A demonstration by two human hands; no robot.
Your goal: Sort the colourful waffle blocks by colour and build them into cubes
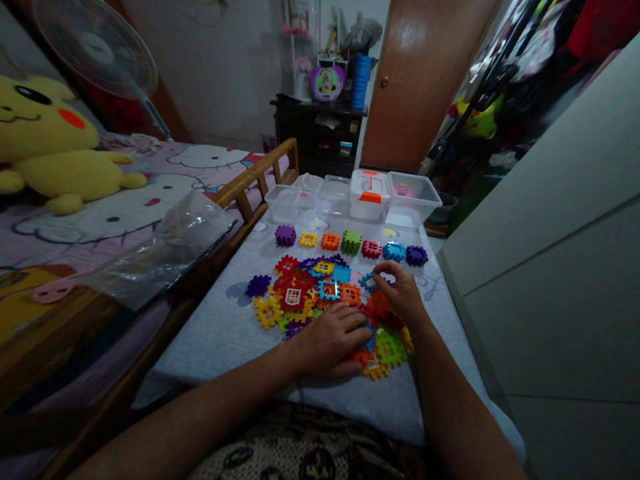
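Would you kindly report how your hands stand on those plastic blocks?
Left hand flat on interlocking plastic blocks. Right hand touching blue block. Row of blocks beyond.

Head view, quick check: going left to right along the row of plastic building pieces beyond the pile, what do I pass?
Purple piece → yellow piece → orange piece → green piece → red piece → blue piece → dark purple piece
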